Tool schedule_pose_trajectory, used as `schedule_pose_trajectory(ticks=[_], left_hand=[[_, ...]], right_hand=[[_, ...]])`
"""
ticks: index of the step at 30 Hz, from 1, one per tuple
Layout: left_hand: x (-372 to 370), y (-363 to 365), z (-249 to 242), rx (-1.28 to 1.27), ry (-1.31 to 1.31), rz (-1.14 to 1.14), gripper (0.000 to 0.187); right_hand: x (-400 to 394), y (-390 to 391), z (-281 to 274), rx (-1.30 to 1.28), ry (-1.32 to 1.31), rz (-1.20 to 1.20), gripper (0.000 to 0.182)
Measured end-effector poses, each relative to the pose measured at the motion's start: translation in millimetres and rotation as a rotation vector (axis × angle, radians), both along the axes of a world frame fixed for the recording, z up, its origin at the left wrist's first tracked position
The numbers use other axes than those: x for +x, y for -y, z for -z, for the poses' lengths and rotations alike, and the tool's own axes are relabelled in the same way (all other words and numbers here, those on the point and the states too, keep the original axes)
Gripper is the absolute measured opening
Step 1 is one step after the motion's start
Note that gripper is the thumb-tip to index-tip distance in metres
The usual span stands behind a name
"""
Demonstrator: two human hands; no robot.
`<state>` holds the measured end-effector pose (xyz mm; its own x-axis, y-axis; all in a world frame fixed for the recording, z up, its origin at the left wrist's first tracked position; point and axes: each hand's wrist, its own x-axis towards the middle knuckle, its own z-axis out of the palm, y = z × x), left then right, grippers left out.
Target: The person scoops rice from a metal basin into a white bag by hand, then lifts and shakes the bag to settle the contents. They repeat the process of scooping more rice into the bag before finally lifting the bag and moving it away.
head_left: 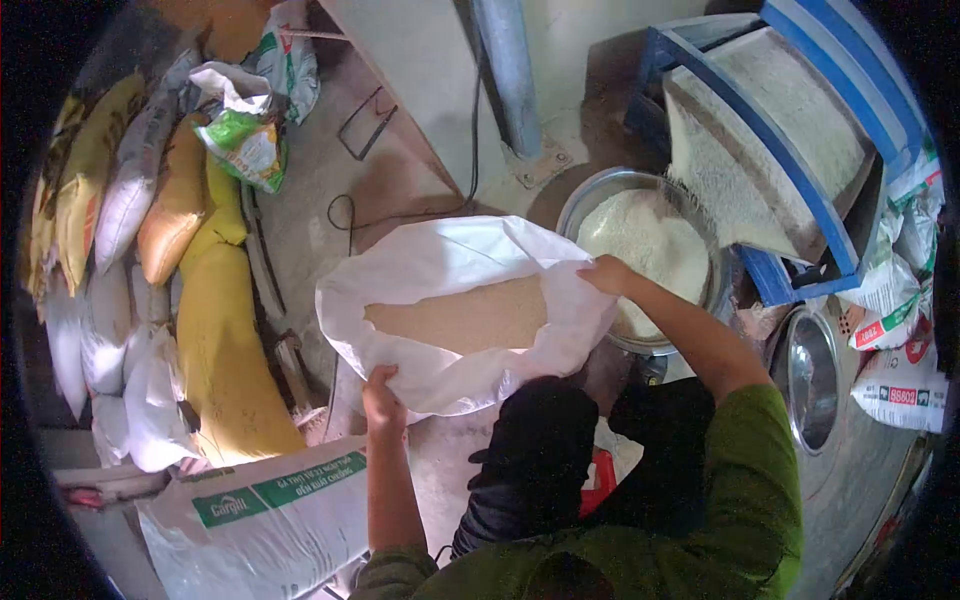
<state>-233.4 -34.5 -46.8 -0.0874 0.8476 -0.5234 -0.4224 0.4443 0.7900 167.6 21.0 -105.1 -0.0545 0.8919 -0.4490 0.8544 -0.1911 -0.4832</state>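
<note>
A white woven sack (450, 385) stands in front of me with its mouth spread wide. Inside it lies pale brown grain or meal (460, 315), too fine to tell which. My left hand (382, 400) grips the sack's near left rim, thumb on the outer side. On the far right rim, my right hand (607, 276) is closed around the folded edge. Just beyond my right forearm sits a metal basin (570, 215) holding whitish grain (645, 245). Pale grain spills toward it from the sloping tray of a blue-framed machine (770, 150).
Full yellow and white sacks (225, 340) are piled at left. A printed bag (270, 520) lies at lower left. An empty metal bowl (812, 380) and more bags (900, 390) are at right. A black cable (440, 210) crosses the floor near a blue post (508, 80).
</note>
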Motion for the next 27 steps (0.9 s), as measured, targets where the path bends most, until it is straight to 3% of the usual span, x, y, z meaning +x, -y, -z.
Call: schedule_pose_trajectory(ticks=[2,4,8,11,15,18,20,22,23,24,27], left_hand=[[14.1,0.9,-8.4,-0.021,-0.035,-0.087,0.029],[22.2,0.8,-10.3,0.017,-0.009,-0.142,0.030],[7.9,9.0,-45.0,0.088,0.000,-0.179,0.033],[-34.4,16.9,-68.6,0.120,0.019,-0.222,0.036],[-114.0,32.0,-51.1,0.263,-0.064,-0.262,0.046],[-123.4,27.8,-51.7,0.282,0.108,-0.250,0.047],[-108.7,15.3,-51.4,0.304,0.051,-0.208,0.049],[-66.6,-3.4,-66.7,0.098,0.090,-0.124,0.045],[-41.1,-14.8,-72.6,0.131,-0.024,-0.162,0.039],[-17.3,-20.8,-78.8,0.200,0.083,-0.080,0.034],[10.5,-20.7,-81.0,0.169,-0.130,-0.022,0.037]], right_hand=[[-3.9,4.3,6.8,-0.032,-0.106,0.019,0.051],[-25.4,2.5,6.0,-0.001,-0.408,0.193,0.045],[-86.5,-9.1,-38.9,-0.075,-0.390,0.128,0.040],[-152.2,0.7,-48.2,-0.088,-0.537,0.104,0.034],[-195.3,26.9,-121.3,-0.104,-0.653,-0.064,0.029],[-192.6,33.5,-119.8,-0.090,-0.821,-0.046,0.030],[-180.0,38.9,-124.8,-0.089,-0.915,0.056,0.028],[-156.0,42.9,-115.5,-0.213,-0.886,0.368,0.028],[-142.0,51.7,-132.4,-0.107,-0.922,0.447,0.026],[-130.7,57.1,-125.7,-0.100,-0.939,0.446,0.026],[-91.9,67.0,-95.4,-0.160,-1.078,0.451,0.023]])
